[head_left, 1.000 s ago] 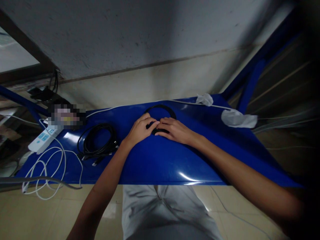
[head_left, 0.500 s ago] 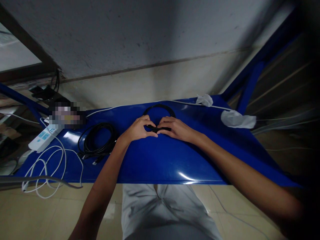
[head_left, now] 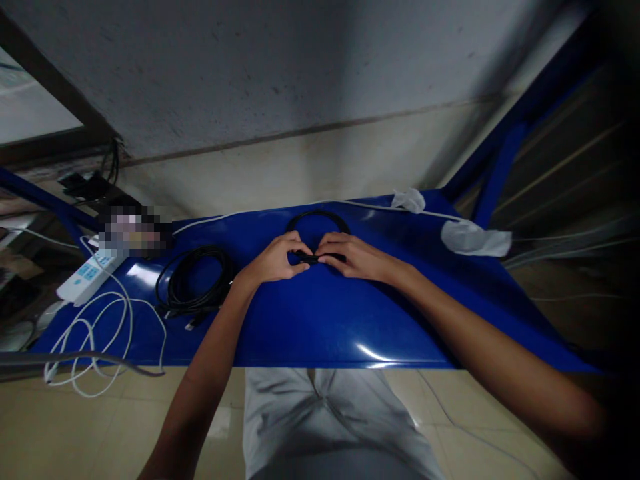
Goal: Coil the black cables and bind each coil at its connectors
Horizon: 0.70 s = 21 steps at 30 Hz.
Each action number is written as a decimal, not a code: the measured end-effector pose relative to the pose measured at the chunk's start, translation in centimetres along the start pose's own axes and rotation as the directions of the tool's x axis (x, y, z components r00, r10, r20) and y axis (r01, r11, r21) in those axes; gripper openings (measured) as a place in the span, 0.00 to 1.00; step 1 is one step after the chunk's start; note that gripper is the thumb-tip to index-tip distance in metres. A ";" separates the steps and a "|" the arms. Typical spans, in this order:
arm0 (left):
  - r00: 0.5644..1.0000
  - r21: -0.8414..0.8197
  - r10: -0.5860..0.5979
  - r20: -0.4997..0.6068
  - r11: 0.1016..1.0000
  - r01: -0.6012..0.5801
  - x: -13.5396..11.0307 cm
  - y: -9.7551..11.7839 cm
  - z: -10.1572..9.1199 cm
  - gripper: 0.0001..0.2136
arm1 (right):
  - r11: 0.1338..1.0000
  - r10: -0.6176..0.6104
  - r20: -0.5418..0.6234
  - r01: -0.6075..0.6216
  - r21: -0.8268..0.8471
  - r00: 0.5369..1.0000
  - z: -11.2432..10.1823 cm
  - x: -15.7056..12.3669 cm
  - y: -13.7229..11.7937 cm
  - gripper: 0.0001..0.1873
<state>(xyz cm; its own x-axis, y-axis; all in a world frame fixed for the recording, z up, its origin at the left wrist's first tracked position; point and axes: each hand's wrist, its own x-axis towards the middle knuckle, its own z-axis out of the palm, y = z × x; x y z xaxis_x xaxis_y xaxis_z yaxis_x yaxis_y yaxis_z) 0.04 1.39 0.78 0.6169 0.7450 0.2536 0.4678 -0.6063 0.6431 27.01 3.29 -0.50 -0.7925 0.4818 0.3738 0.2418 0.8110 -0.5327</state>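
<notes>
Step seemingly in hand: handling near side of black cable coil (head_left: 341,223), its far arc on desk (head_left: 300,320) beyond hands. Right hand (head_left: 354,259) pinches coil; left hand (head_left: 274,260) curled alongside, grip unclear. Next move calls for steady pinch.

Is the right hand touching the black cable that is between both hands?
Touching. The head view shows the right hand pinching the black cable, with no gap between them.

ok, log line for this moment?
left hand: at black cable coil, grip unclear | right hand: pinching same coil | left on blue tabletop: second black cable coil, white power strip
</notes>
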 end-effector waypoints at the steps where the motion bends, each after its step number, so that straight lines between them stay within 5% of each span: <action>1: 1.000 0.004 0.000 0.004 1.000 0.000 0.0 0.1 0.0 0.10 | 1.000 0.000 0.000 0.000 -0.003 1.000 -0.1 0.0 -0.1 0.15; 10: 0.999 0.134 -0.040 -0.007 0.990 0.041 0.3 -0.3 1.3 0.12 | 1.000 0.005 -0.023 -0.005 -0.007 1.000 0.4 0.0 -0.3 0.13; 21: 0.996 0.240 -0.082 0.026 0.968 0.073 0.0 0.9 0.5 0.09 | 0.998 -0.038 -0.014 0.037 -0.057 0.999 0.2 -0.1 -0.2 0.12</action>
<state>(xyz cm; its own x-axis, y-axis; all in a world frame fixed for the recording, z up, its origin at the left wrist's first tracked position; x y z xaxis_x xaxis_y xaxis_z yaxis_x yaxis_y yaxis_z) 0.79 0.67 1.01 0.5928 0.7848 0.1808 0.6503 -0.5989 0.4673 26.87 3.01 -0.60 -0.7930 0.4554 0.4046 0.2436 0.8458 -0.4746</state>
